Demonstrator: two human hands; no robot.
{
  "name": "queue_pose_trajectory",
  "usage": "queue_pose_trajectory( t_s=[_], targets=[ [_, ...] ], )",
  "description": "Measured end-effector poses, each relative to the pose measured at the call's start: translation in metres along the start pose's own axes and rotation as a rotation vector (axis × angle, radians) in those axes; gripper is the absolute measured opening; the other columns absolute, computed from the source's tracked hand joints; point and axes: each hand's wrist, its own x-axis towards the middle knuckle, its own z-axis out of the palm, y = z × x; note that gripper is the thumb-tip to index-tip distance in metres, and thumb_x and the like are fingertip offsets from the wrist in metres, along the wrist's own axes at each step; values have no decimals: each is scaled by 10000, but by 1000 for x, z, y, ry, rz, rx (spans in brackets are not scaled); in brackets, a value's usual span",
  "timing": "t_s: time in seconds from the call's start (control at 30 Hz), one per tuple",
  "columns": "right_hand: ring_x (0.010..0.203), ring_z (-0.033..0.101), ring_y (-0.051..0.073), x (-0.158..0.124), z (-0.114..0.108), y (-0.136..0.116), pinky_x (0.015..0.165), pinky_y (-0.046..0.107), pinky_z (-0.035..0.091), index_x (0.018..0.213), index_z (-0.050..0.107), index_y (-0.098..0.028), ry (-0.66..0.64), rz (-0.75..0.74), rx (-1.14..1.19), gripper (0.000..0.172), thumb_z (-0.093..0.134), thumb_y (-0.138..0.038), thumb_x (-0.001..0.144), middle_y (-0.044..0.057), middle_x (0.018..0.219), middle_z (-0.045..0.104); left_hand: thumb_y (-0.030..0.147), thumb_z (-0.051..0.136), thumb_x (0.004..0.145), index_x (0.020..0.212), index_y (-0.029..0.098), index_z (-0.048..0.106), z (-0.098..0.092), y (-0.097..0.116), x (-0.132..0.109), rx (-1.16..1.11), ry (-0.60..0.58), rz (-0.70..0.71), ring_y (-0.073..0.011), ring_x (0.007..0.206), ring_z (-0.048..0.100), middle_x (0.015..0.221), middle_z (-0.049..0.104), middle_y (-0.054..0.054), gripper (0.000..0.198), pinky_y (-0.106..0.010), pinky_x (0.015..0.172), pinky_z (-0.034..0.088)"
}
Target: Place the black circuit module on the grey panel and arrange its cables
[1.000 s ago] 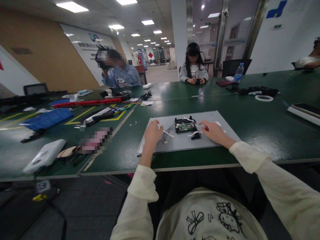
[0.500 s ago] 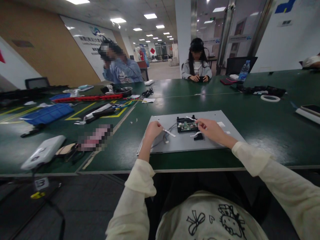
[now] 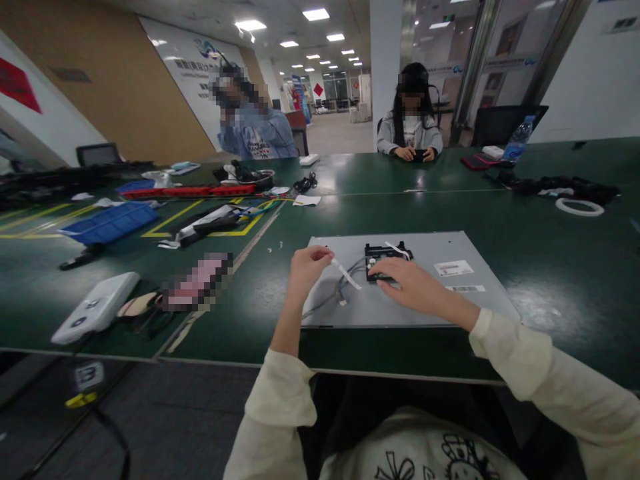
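A grey metal panel (image 3: pixel 450 293) lies flat on the green table in front of me. A small black circuit board (image 3: pixel 383 253) sits on its middle, with thin wires (image 3: pixel 345 280) trailing off to the left. My left hand (image 3: pixel 307 270) is raised over the panel's left part, its fingers pinched on a white flat strip (image 3: pixel 346 273) that slants down to the right. My right hand (image 3: pixel 407 287) rests palm down on the panel, fingertips against the board's front edge. Two white labels (image 3: pixel 453 268) are stuck on the panel's right half.
Left of the panel lie a white device (image 3: pixel 97 307), a blue tray (image 3: pixel 110 223), a red bar (image 3: pixel 183 191) and cables. A tape ring (image 3: pixel 579 207) and black items lie far right. Two people sit at the table's far side.
My left hand has lifted off the panel with the white strip pinched in it. My right hand has slid left onto the board's front edge. The view has shifted left.
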Motion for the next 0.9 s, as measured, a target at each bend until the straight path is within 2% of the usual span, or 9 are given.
queue_pose_trajectory(
  t_s=[0.1, 0.17, 0.33, 0.5, 0.7, 0.9],
  targets=[
    [1225, 564, 248, 2, 14, 1, 1072, 465, 456, 1231, 625, -162, -19, -9, -1, 301, 501, -182, 958, 112, 1288, 628, 388, 744, 640, 792, 152, 724, -5, 5, -4, -231, 4, -74, -142, 670, 614, 715, 692, -31, 282, -266, 676, 499],
    [1243, 555, 251, 0, 21, 1, 1087, 465, 449, 1251, 619, -148, -23, -25, -16, 320, 499, -179, 955, 123, 1312, 616, 397, 755, 621, 779, 150, 716, -6, 6, -5, -253, -18, -98, -134, 668, 605, 722, 688, -30, 296, -260, 668, 493],
    [1316, 502, 262, -5, 31, -1, 1129, 476, 411, 1338, 577, -121, 14, -139, -108, 400, 466, -189, 961, 152, 1407, 550, 343, 686, 650, 741, 152, 708, 6, -7, 2, -23, -104, -42, -139, 626, 575, 666, 662, -24, 213, -256, 612, 456],
    [1390, 427, 288, -2, 40, -2, 1165, 487, 353, 1379, 554, -76, -52, -233, -206, 457, 495, -281, 975, 195, 1450, 510, 294, 639, 705, 726, 166, 701, 19, -18, 8, 245, -104, 42, -160, 639, 585, 648, 660, -21, 144, -265, 618, 447],
    [1403, 409, 303, -1, 51, -11, 1176, 486, 313, 1409, 533, -48, -107, -222, -331, 530, 458, -388, 1009, 184, 1494, 468, 235, 611, 767, 790, 166, 718, 23, -12, -10, 402, -75, 108, -182, 734, 644, 758, 713, -43, 129, -282, 729, 480],
    [1398, 421, 273, -7, 58, -20, 1173, 455, 312, 1395, 554, -75, -130, -239, -359, 515, 432, -413, 1025, 160, 1478, 494, 141, 584, 780, 817, 171, 706, 26, -7, -20, 500, -21, 157, -189, 804, 657, 821, 725, -59, 131, -280, 780, 481]
  ],
)
